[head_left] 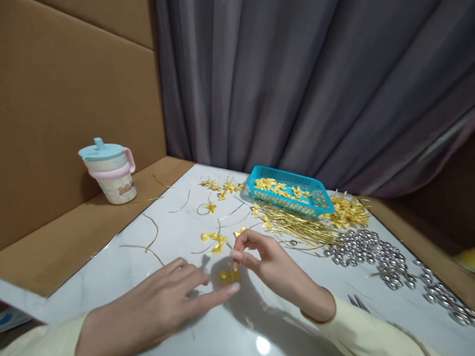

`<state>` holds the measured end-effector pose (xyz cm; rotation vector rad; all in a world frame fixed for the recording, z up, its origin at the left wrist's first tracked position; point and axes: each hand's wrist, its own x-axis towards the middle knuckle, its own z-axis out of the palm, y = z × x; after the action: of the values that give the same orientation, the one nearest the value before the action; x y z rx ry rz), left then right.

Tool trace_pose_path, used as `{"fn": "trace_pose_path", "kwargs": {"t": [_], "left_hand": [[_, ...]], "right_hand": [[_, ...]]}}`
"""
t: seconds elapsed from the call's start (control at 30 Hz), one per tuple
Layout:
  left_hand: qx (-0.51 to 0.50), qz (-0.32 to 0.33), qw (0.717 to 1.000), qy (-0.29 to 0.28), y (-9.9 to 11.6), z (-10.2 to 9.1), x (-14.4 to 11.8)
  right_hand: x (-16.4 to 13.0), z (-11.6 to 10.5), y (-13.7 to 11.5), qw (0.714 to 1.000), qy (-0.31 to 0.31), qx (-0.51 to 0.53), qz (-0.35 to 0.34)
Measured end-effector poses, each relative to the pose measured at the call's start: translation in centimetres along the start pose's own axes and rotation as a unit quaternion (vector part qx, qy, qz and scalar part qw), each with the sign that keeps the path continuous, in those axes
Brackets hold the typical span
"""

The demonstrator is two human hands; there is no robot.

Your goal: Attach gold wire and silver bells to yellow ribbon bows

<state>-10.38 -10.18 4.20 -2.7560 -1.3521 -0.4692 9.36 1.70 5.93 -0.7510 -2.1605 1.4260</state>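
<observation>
Hands meet over white table (307,322): left hand (156,302) flat, fingers spread, index tip pinning small gold bow (229,276) to steady it, holding nothing; right hand (265,261) pinches thin gold wire just above bow, near blue basket (289,191).

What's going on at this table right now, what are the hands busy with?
A person sits at a white marble-look table, working on a small gold ribbon bow. The left hand lies flat with fingertips beside the bow; the right hand pinches above it. More gold bows and loose gold strings lie ahead, a blue basket holds finished bows, with a bundle of gold wires and silver bells to the right. A lidded cup stands far left.
</observation>
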Motion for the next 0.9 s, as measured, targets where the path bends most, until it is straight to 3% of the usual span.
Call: {"fn": "trace_pose_path", "kwargs": {"t": [0.03, 0.1, 0.2, 0.27, 0.33, 0.47, 0.7, 0.9], "left_hand": [[0.004, 0.042, 0.999, -0.023, -0.3, 0.2, 0.9], [0.039, 0.069, 0.997, 0.015, -1.1, 1.2, 2.6], [-0.014, 0.022, 0.994, 0.104, -2.8, 3.3, 4.8], [-0.119, -0.099, 0.984, 0.093, -3.6, 4.3, 5.9], [-0.214, -0.165, 0.962, 0.051, -4.0, 4.6, 6.6], [-0.305, -0.172, 0.937, 0.005, -3.9, 4.0, 7.3], [-0.273, -0.194, 0.941, 0.048, -4.8, 3.6, 7.2], [-0.111, -0.145, 0.981, 0.059, -6.5, 4.6, 6.9]], "right_hand": [[-0.1, -0.4, -0.2, 1.000, 0.020, 0.014, 0.005], [0.0, -1.0, -0.1, 0.998, 0.049, 0.025, 0.030], [0.3, -1.7, 0.7, 0.994, 0.040, 0.060, 0.080], [0.6, -1.8, 1.1, 0.991, 0.015, 0.095, 0.097], [0.8, -1.8, 1.3, 0.986, -0.016, 0.133, 0.102], [1.3, -1.5, 1.6, 0.972, -0.066, 0.198, 0.111], [1.3, -2.0, 2.2, 0.956, -0.084, 0.243, 0.139], [-0.6, -3.2, 1.8, 0.942, -0.082, 0.277, 0.169]]}}
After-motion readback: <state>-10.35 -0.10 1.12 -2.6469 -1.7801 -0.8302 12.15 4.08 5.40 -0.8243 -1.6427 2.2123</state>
